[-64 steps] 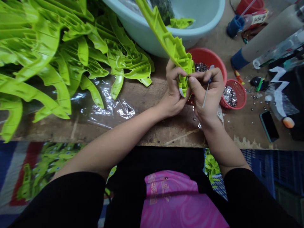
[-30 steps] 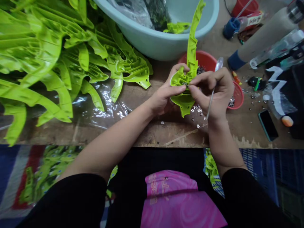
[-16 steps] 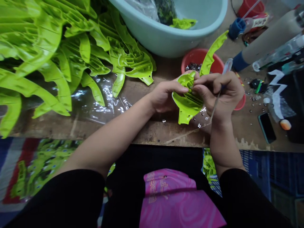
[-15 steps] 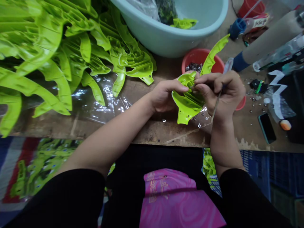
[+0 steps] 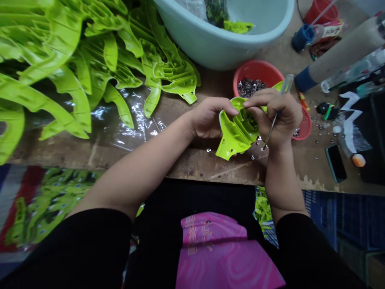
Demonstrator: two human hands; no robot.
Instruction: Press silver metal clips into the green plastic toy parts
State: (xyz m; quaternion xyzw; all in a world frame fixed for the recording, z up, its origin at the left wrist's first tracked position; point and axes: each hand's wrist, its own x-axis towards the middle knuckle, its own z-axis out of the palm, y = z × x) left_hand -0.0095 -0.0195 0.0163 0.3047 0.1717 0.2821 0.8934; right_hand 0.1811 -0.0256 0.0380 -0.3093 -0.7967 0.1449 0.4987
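Observation:
A lime-green plastic shell part (image 5: 236, 134) with ribs inside is gripped along its left side by my left hand (image 5: 210, 117), thumb on top. My right hand (image 5: 278, 116) is closed around a screwdriver (image 5: 272, 130) with a clear handle, its metal shaft slanting down toward the bench. The thumb and forefinger of that hand pinch at the shell's upper edge; anything between those fingertips is too small to make out. Small shiny metal pieces (image 5: 253, 157) lie on the bench just under the shell.
Green shells (image 5: 69, 60) are heaped at left on clear plastic. A pale blue basin (image 5: 210, 50) stands behind. A red bowl (image 5: 237, 74) holds small metal pieces, with a red basket (image 5: 305, 124) to its right. A phone (image 5: 336, 162) lies near the bench edge (image 5: 192, 170).
The green shell has turned in my left hand, its long curved arm dropping behind my right hand. The screwdriver has swung slightly, and the red bowl is more exposed.

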